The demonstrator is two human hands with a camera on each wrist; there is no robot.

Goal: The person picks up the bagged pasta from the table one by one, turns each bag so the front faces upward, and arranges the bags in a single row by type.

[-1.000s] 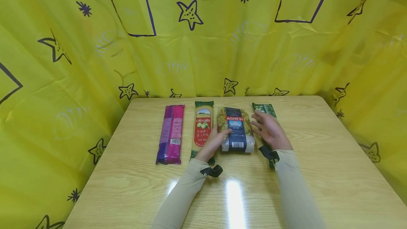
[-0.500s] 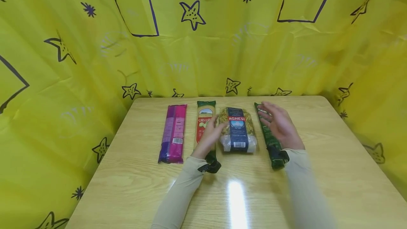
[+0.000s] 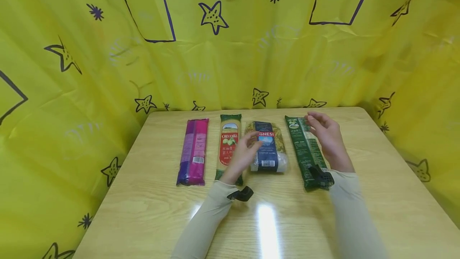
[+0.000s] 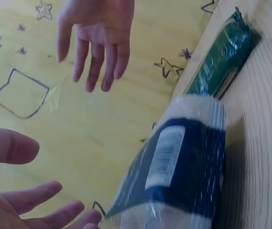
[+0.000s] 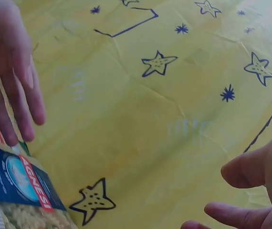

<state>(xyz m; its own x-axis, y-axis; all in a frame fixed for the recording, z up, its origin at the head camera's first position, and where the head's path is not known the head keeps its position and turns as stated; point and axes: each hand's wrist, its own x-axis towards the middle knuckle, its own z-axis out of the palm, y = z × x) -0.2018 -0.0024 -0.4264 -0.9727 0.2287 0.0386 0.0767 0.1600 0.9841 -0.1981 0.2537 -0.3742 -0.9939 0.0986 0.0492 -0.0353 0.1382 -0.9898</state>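
Observation:
A pasta bag [image 3: 268, 155] with a blue AGNESI label lies on the table. Over its left edge in the head view is my left hand [image 3: 244, 153], its fingers relaxed and holding nothing. My right hand [image 3: 330, 141] hovers by the upper right side of a long green pack [image 3: 303, 151], also holding nothing. To the left lies a red and tan Olivoilà pasta pack [image 3: 229, 135], partly covered by my left wrist. Both hands, left [image 4: 36, 205] and right [image 4: 98, 36], show spread fingers in the left wrist view, apart from the pasta bag [image 4: 174, 157].
A pink and purple pack [image 3: 193, 151] lies at the left end of the row. The wooden table [image 3: 143, 211] ends at the back against a yellow curtain [image 3: 230, 67] with drawn stars. Each wrist carries a black strap [image 3: 241, 194].
My right hand has drawn away from the pasta bag to the right, uncovering more of the green pack. My left hand has come off the bag's left side. The packs lie where they were.

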